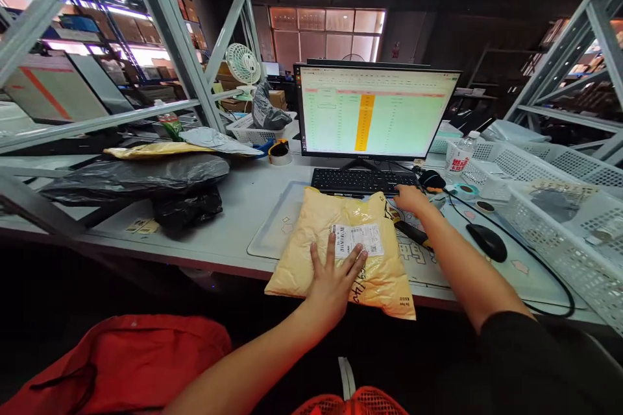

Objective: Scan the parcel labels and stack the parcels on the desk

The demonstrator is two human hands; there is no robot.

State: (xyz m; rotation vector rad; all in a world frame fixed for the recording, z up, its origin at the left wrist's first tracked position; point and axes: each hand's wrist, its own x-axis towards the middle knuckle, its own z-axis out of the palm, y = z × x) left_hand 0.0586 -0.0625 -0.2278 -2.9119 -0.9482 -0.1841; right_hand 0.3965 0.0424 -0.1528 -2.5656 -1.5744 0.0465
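Note:
A yellow plastic mailer bag (pixel 321 227) with a white shipping label (pixel 357 238) lies on the desk edge in front of me. My left hand (pixel 335 275) rests flat on it with fingers spread, fingertips touching the label. My right hand (pixel 411 198) reaches forward to the right end of the black keyboard (pixel 360 180), palm down; its fingers are hidden from me. A black and yellow tool (pixel 413 233) lies on the mat just under my right forearm.
A monitor (pixel 374 110) showing a spreadsheet stands behind the keyboard. A black mouse (pixel 487 241), tape rolls (pixel 466 190) and white baskets (pixel 559 220) sit to the right. Black plastic bags (pixel 141 181), another tape roll (pixel 280 152) and a fan (pixel 243 65) are on the left. Metal shelving frames both sides.

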